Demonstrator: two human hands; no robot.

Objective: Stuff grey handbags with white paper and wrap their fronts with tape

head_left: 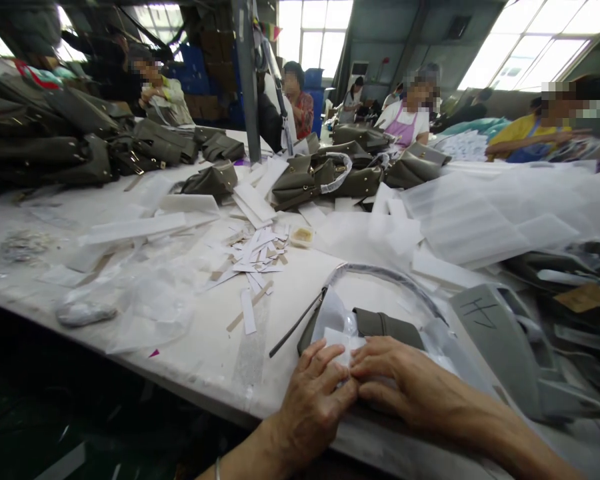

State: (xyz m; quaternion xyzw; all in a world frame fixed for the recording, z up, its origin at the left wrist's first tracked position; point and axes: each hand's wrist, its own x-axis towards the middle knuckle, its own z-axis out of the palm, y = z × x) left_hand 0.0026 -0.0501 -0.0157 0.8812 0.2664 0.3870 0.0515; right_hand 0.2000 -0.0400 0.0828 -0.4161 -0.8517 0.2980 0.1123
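Note:
An olive-green handbag [387,325] lies at the table's front edge, with clear plastic and white sheet material over it. Its plastic-wrapped handle [395,272] arches behind it, and a thin dark strap [296,325] sticks out to the left. My left hand [317,393] has its fingertips on a small white piece [334,339] on the bag's near side. Beside it, my right hand [395,373] presses the same white material, thumb low and fingers extended. The fingertips of both hands nearly meet; what lies beneath the palms is hidden.
A grey box-like holder [497,333] stands right of the bag. Paper strips [257,253] and a small yellowish container [301,236] lie mid-table. Plastic film [155,300] covers the left. Bags are piled far left [35,133] and behind. Several people work across the table.

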